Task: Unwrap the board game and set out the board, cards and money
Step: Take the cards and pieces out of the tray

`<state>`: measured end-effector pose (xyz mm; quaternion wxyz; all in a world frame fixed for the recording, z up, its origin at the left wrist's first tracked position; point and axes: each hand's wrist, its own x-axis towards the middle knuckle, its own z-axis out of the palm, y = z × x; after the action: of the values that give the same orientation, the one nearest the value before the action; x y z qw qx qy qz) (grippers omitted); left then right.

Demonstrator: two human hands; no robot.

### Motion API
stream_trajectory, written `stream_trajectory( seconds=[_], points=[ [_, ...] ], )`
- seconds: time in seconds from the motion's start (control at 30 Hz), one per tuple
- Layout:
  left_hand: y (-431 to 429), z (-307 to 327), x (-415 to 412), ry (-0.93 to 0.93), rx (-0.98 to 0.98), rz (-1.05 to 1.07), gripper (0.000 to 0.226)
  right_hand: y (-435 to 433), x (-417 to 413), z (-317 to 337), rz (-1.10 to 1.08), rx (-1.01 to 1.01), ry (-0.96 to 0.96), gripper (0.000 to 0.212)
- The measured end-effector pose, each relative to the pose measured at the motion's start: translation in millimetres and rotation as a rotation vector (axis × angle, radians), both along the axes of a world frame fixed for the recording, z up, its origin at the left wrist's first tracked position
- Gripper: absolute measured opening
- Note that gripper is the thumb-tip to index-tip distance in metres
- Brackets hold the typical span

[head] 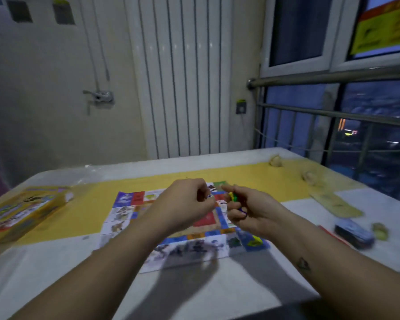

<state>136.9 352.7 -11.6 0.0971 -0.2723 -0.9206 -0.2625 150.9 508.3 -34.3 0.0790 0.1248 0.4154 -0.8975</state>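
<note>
The game board (129, 211) lies unfolded on the table, a paper sheet with coloured squares round its edge. Both my hands hover above its middle. My left hand (185, 202) is curled and pinches a small white die (209, 196) at its fingertips. My right hand (247, 209) grips several small game pieces (233, 196), yellow and green at the top and a purple one lower down. The yellow game box (21, 213) lies at the left of the table. A dark stack, perhaps cards (353, 232), sits at the right, blurred.
Clear wrapping film (86, 174) lies at the back left. A yellow mat (252, 176) covers the table's (217, 287) middle. Beige lumps (275, 160) and a flat strip (335, 203) lie at the back right. A radiator, a window and metal rails stand behind.
</note>
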Motion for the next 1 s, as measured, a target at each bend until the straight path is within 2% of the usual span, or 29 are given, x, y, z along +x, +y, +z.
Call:
stream_trajectory(
  seconds=[0.23,0.37,0.43,0.57,0.67,0.77,1.0],
  points=[
    [139.5,-6.0,6.5,0.066,-0.038,-0.164,0.011,128.0,29.1,2.4,-0.262,0.140,0.062,0.022],
    [203.4,-8.6,12.5,0.097,-0.115,-0.245,0.013,203.7,43.7,4.5,-0.377,0.380,0.111,0.024],
    [231.9,-11.6,14.0,0.096,-0.132,-0.275,0.015,242.3,51.2,0.1,-0.422,0.619,0.096,0.024],
    [288.5,-21.2,15.5,0.078,-0.169,-0.343,0.017,317.0,58.5,-22.8,-0.396,1.423,-0.050,0.023],
    [328.5,-33.6,15.4,0.082,-0.225,-0.374,0.020,353.6,56.2,-48.7,-0.308,1.727,-0.084,0.025],
    [360.7,-48.8,13.9,0.081,-0.277,-0.368,0.020,374.3,52.6,-76.4,-0.255,1.859,-0.064,0.024],
    [408.1,-73.6,9.3,0.096,-0.410,-0.358,0.023,390.2,51.4,-101.6,-0.325,1.903,-0.014,0.023]
  ],
)
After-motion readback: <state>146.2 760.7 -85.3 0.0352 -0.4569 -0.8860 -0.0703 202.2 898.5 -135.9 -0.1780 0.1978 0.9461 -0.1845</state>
